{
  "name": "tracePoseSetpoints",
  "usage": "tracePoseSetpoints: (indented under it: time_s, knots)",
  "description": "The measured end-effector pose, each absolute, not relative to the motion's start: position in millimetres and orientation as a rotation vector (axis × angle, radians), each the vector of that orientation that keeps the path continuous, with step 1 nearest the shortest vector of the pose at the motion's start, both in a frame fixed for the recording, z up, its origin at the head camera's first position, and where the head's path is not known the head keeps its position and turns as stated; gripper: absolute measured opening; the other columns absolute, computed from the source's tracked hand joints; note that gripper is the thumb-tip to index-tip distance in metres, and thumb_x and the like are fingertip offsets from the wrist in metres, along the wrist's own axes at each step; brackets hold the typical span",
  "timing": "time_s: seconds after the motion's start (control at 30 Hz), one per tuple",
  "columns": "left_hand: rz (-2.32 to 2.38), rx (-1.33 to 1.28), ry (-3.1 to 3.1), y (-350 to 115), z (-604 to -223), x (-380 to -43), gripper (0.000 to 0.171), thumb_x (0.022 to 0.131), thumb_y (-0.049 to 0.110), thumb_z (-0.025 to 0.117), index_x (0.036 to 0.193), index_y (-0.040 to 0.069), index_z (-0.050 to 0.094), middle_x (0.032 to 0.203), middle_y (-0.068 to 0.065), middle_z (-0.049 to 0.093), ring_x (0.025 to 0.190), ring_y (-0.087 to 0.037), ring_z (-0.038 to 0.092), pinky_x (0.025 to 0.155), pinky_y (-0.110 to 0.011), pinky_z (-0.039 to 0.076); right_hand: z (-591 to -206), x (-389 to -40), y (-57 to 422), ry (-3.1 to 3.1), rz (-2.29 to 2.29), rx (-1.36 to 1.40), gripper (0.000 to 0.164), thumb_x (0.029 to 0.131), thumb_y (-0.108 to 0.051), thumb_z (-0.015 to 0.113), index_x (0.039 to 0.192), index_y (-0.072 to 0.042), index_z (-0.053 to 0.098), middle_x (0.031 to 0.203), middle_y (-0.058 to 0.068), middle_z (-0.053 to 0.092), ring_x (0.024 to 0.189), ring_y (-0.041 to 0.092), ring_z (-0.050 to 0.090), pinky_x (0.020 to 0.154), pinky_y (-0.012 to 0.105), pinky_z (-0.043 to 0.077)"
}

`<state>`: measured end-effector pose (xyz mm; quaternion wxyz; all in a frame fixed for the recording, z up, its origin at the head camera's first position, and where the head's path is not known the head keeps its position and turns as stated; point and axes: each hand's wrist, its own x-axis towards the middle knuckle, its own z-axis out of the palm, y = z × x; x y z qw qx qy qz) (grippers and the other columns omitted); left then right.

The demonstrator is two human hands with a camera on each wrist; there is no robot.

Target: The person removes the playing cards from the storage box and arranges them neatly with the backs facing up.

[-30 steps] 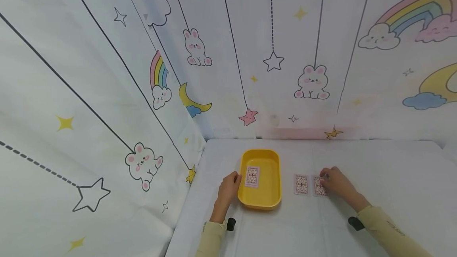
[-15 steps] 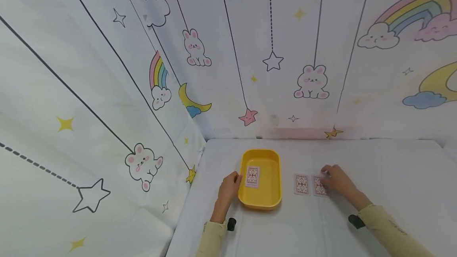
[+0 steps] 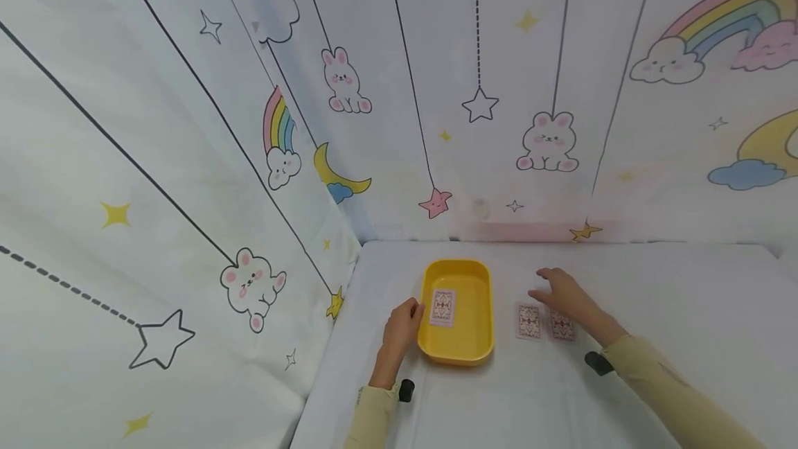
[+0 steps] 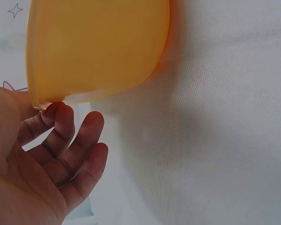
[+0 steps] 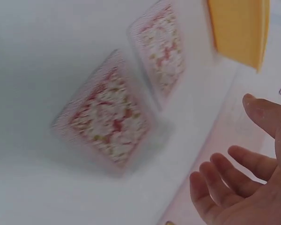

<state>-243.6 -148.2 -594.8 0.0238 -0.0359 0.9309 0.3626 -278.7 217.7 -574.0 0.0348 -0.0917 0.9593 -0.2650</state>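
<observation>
Pinched between thumb and fingers, the left rim of a yellow plastic tray (image 3: 472,341) is in my left hand (image 3: 402,328); the left wrist view shows the index fingertip at the rim and the other fingers (image 4: 86,140) spread below. One playing card (image 3: 443,307) with a red patterned back lies inside the tray on its left side. To the tray's right, two similar cards lie side by side on the table, a nearer card (image 3: 529,321) and a farther card (image 3: 562,328). Over them hovers my right hand (image 3: 564,294), thumb and fingers apart, holding nothing; it covers the farther card's top edge.
A white cloth covers the table (image 3: 499,407). Behind it and on the left stand white fabric walls (image 3: 399,158) printed with rabbits, stars and rainbows. Dark wrist-camera mounts (image 3: 599,364) sit on both sleeves.
My right hand has lifted off the rightmost card, moved up and left, and spread its fingers. That card stays on the table. My left hand keeps its hold on the tray.
</observation>
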Motion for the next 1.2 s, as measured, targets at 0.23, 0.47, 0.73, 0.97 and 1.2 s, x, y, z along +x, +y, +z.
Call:
tracePoseSetpoints:
  time_s: [0.23,0.47,0.73,0.97,1.2]
  knots:
    - [1.121,-0.143,2.873,-147.5,-594.2,-245.1,0.023,0.104,0.033,0.055,0.091,0.013,0.058,0.072,0.000,0.053,0.061,-0.012,0.048,0.053,-0.024,0.039,-549.2,-287.3,176.4,2.915,-0.806,-0.295,0.066,0.094,-0.034,0.070,0.141,0.006,0.047,0.141,0.033,0.048,0.130,0.048,0.047,0.106,0.061,0.040]
    - [1.125,-0.157,2.868,-147.8,-593.9,-244.7,0.023,0.104,0.033,0.055,0.092,0.014,0.058,0.074,0.000,0.054,0.062,-0.012,0.049,0.054,-0.024,0.039,-533.9,-296.0,129.6,2.894,-0.805,-0.382,0.063,0.094,-0.032,0.071,0.141,0.004,0.048,0.143,0.030,0.048,0.130,0.046,0.048,0.107,0.060,0.041]
    - [1.150,-0.149,2.860,-148.2,-593.9,-245.5,0.022,0.104,0.031,0.055,0.092,0.013,0.058,0.074,0.000,0.054,0.062,-0.012,0.049,0.054,-0.023,0.039,-531.4,-311.0,79.2,2.877,-0.703,-0.461,0.063,0.093,-0.035,0.072,0.141,0.001,0.051,0.138,0.024,0.053,0.122,0.037,0.056,0.107,0.052,0.045]
    - [1.135,-0.142,2.866,-148.7,-594.9,-248.4,0.023,0.104,0.032,0.055,0.091,0.014,0.058,0.073,0.001,0.053,0.062,-0.011,0.048,0.054,-0.023,0.038,-542.7,-323.0,49.0,2.830,-0.636,-0.496,0.057,0.093,-0.031,0.072,0.136,0.003,0.054,0.132,0.021,0.059,0.111,0.031,0.060,0.102,0.048,0.049]
    - [1.136,-0.132,2.862,-151.5,-598.0,-250.1,0.024,0.104,0.034,0.054,0.090,0.014,0.057,0.073,0.002,0.052,0.060,-0.011,0.047,0.053,-0.024,0.038,-555.1,-328.5,31.5,2.716,-0.564,-0.447,0.056,0.092,-0.031,0.074,0.135,0.000,0.055,0.127,0.017,0.062,0.104,0.027,0.059,0.103,0.049,0.048]
